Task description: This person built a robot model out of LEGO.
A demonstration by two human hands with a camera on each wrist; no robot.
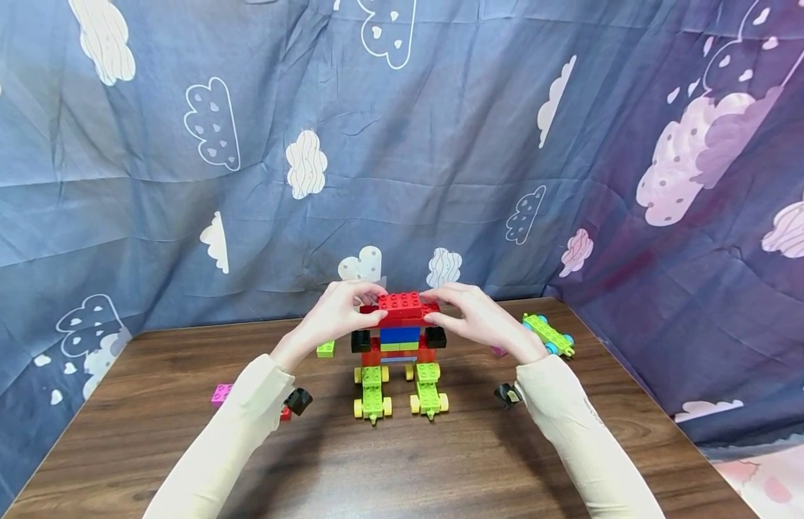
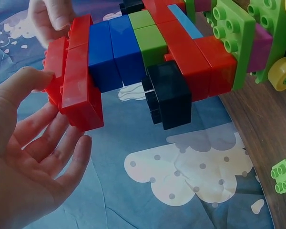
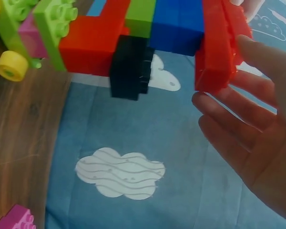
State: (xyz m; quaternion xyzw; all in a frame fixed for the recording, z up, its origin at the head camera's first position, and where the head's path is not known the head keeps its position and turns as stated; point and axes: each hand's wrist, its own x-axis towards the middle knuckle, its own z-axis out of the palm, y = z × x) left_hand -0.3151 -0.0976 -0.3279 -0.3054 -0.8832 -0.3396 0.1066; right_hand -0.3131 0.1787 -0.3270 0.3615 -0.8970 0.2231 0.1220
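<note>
A toy-brick figure stands upright at the table's far side. Its top is a red brick (image 1: 400, 303) lying across a wider red row (image 2: 81, 76). My left hand (image 1: 340, 308) pinches the top brick's left end, thumb in front; at the right end my right hand (image 1: 473, 317) grips it likewise. Beneath are blue bricks (image 2: 105, 57), then green and red ones. Black bricks (image 2: 169, 93) stick out at either side, the right one (image 3: 128, 67) seen in the right wrist view. Two lime-green wheeled bases (image 1: 372, 393) carry the figure. Some fingertips are hidden behind the red bricks.
On the wooden table (image 1: 389, 468), a magenta brick (image 1: 220, 393) and a green brick (image 1: 325, 349) lie left. Farther right are another magenta brick (image 1: 498, 351) and a green wheeled base with blue wheels (image 1: 548, 334). A patterned curtain (image 1: 441, 144) hangs close behind.
</note>
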